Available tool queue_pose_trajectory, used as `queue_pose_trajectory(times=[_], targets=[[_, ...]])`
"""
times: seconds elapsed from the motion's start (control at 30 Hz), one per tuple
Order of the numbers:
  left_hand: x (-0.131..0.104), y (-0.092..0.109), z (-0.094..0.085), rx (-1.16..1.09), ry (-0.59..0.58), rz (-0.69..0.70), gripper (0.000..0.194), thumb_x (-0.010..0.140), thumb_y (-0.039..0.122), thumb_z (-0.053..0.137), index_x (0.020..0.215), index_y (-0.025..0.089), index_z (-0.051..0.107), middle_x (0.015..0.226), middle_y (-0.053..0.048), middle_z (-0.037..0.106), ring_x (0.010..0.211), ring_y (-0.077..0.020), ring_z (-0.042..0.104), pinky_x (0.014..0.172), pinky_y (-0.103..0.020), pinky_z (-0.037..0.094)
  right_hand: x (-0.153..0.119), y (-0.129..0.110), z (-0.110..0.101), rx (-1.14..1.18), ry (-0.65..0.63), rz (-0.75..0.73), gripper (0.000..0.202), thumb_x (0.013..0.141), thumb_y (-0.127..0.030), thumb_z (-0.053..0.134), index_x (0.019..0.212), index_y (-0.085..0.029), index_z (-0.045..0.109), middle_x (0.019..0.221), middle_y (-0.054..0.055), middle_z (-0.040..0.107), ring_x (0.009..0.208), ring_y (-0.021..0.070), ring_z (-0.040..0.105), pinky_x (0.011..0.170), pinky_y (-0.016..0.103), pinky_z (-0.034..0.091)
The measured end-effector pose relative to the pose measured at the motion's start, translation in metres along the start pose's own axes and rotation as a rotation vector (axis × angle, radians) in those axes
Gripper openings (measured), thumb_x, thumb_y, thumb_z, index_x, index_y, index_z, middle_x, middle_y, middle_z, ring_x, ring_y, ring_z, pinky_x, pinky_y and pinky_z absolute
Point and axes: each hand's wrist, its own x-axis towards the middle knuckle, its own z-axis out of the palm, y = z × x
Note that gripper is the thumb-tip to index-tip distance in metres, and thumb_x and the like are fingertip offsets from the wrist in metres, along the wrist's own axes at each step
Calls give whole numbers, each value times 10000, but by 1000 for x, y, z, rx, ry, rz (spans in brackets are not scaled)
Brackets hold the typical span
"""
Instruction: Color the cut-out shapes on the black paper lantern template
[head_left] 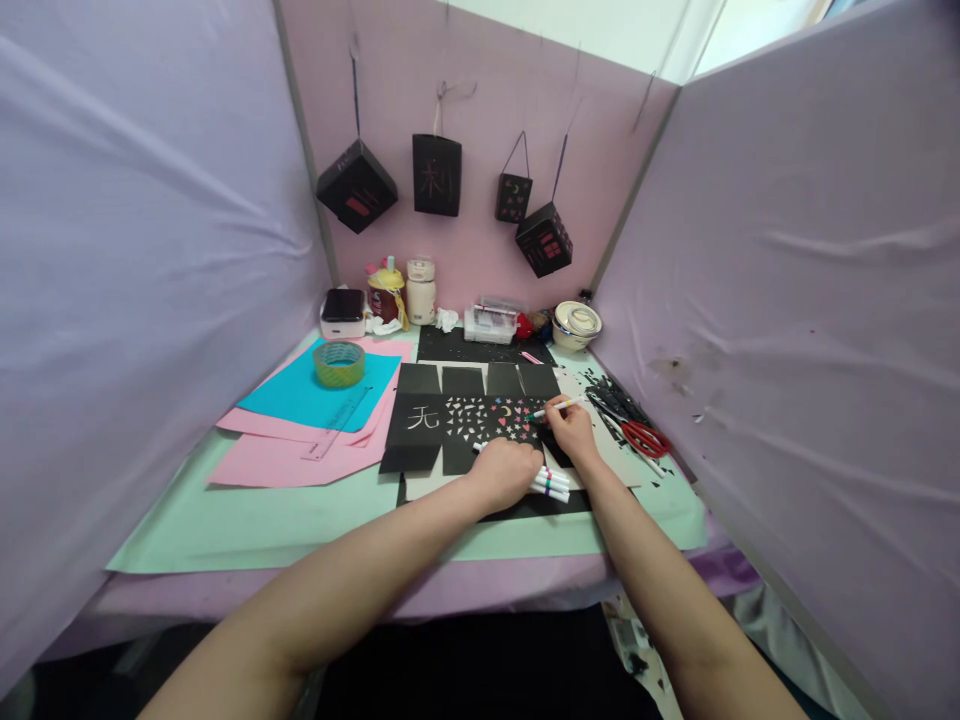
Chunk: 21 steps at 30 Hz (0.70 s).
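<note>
My right hand (573, 432) pinches a white marker pen (556, 406). The pen's green tip is at the star cutouts on the right part of a black cut-out card (431, 450). My left hand (507, 472) is closed around a bundle of several white marker pens (553, 484) with coloured bands, and it rests on the card's lower edge. Small triangles, stars, a heart, a moon and a character are cut through the card. Some stars and hearts show pink or blue, and the moon looks yellowish. Folded flaps line the card's top edge.
Red-handled scissors (646, 438) lie right among black scraps. To the left, a tape roll (339, 364) and clear ruler (337, 425) lie on blue paper (300, 400) and pink paper (285, 465). Behind stand a bottle (421, 295) and lidded bowl (576, 326). Black boxes (437, 175) hang above.
</note>
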Motion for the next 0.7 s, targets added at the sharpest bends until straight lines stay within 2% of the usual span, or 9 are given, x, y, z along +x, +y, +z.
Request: queue_pose_trajectory(times=[0.17, 0.47, 0.7], targets=[[0, 0, 1, -4, 3, -3, 86, 791, 166, 456, 772, 131, 532, 745, -84, 614, 672, -209, 588, 589, -324, 421, 1, 3, 2, 11, -1, 7, 209, 753, -363, 453, 700, -188, 555, 553, 4, 577, 511, 145, 502, 515, 242, 373], [0, 0, 1, -2, 10, 0, 69, 777, 160, 468, 756, 137, 529, 742, -72, 613, 670, -209, 587, 585, -323, 428, 0, 1, 0, -47, 35, -20, 155, 737, -285, 446, 656, -187, 533, 533, -16, 556, 493, 128, 481, 504, 228, 350], [1, 0, 0, -4, 1, -8, 69, 780, 161, 470, 759, 135, 530, 749, -78, 614, 677, -211, 589, 589, -326, 426, 0, 2, 2, -10, 3, -11, 183, 751, -324, 439, 702, -190, 553, 555, -6, 573, 514, 139, 503, 523, 239, 372]])
